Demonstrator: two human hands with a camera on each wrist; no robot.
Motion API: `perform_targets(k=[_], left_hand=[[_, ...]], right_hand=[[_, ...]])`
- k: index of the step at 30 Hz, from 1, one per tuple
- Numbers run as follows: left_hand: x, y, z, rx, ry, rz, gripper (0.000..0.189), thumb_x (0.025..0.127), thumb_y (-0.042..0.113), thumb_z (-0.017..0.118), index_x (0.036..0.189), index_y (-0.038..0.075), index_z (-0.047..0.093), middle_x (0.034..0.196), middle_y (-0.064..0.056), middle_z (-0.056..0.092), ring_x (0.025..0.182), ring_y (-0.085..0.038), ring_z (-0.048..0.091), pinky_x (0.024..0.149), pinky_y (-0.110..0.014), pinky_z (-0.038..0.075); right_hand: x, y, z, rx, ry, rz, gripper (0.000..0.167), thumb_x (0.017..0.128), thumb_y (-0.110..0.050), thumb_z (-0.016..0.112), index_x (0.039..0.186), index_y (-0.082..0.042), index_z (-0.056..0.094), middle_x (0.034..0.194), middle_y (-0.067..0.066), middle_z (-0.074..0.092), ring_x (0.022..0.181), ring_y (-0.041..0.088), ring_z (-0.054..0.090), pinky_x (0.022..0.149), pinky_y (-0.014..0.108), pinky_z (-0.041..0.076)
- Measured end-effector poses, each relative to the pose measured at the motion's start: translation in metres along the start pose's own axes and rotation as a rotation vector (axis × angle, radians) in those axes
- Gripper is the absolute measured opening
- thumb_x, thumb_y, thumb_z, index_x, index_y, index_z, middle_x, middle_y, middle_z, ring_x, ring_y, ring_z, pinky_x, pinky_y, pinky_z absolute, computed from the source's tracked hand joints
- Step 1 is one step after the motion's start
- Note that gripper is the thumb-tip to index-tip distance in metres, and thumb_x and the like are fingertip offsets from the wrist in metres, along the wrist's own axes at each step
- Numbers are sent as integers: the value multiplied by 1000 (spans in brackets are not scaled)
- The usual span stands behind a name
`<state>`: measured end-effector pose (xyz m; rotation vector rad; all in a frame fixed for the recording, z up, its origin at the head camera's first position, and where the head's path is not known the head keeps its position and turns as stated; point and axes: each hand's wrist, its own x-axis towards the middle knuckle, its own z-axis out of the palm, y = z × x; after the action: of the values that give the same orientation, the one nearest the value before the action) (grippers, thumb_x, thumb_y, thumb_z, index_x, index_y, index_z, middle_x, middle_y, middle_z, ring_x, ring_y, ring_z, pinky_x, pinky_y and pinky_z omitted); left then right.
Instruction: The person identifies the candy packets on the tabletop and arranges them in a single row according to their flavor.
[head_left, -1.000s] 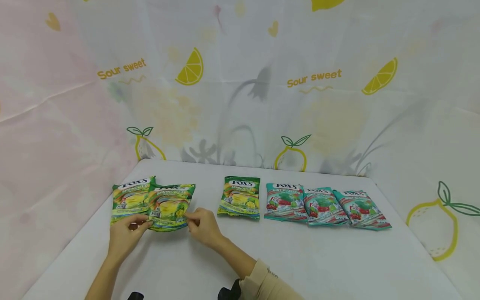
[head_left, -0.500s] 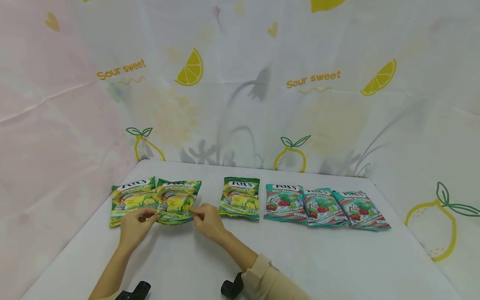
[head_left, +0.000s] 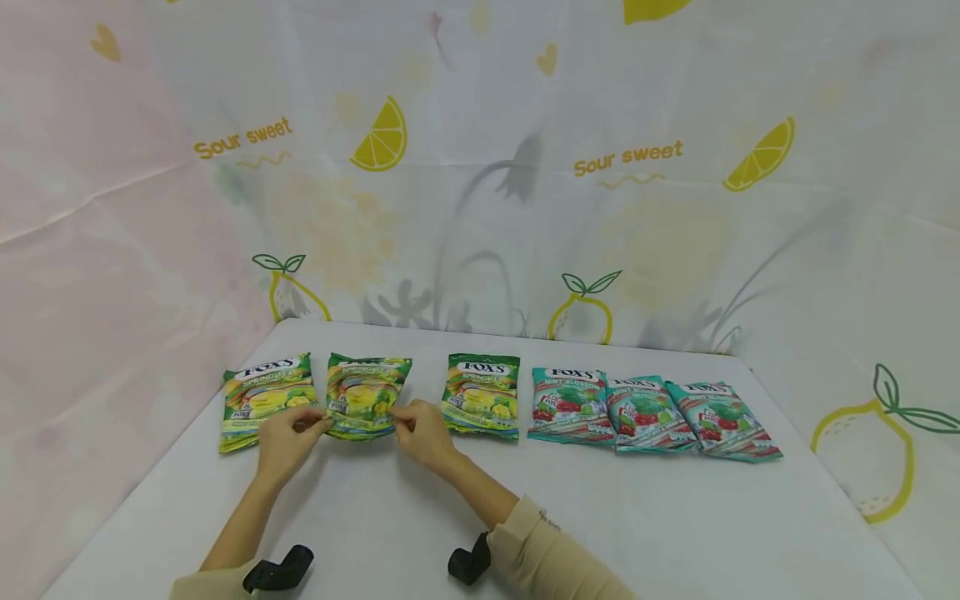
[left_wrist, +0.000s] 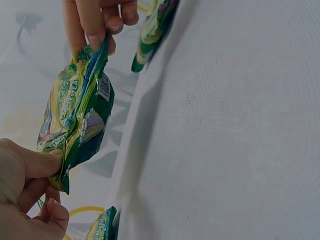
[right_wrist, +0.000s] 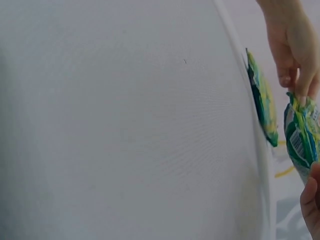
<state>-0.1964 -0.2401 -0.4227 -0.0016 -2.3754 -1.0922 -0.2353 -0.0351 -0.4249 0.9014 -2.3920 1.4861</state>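
Observation:
Between both hands is a green and yellow Fox's Spring Tea candy bag [head_left: 364, 398], raised off the white table. My left hand [head_left: 288, 442] pinches its lower left corner, thumb on the near side, as the left wrist view shows at the bag's end [left_wrist: 80, 115]. At the lower right corner, the fingertips of my right hand [head_left: 423, 435] pinch the other end. One matching green bag [head_left: 262, 404] lies to the left, close by my left hand. Another green bag [head_left: 480, 396] rests to the right, just beyond my right hand.
Three teal Mint Blossom candy bags [head_left: 573, 406] lie side by side on the right, the middle and right ones slightly tilted. A white table [head_left: 600, 525] carries everything. Behind it hangs a lemon-print cloth [head_left: 480, 217]. Black wrist cameras [head_left: 470, 560] sit on the forearms.
Both hands have carried the held green bag rightward and slightly away from me. It overlapped the left green bag before; now a gap shows between them. The other bags stay put.

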Motion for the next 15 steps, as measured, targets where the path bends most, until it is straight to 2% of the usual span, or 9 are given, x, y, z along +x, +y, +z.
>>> perform_targets(k=[9,15], left_hand=[[7,-2,8,-4,-10,-14,9,76,-4,70,84,-7,70,75,-15,66,66,-2,50,59,-17,44],[9,-3,14,6,-35,-43,9,77,-4,69,85,-7,70,78,-17,67,72,-17,56,62,-18,45]], right_hand=[[5,2,-5,-29,-11,27,24,78,12,56,99,9,68,66,15,61,52,0,40,46,10,33],[7,5,-7,-63,-32,63,24,79,11,57,100,8,68,71,16,63,52,1,40,46,12,33]])
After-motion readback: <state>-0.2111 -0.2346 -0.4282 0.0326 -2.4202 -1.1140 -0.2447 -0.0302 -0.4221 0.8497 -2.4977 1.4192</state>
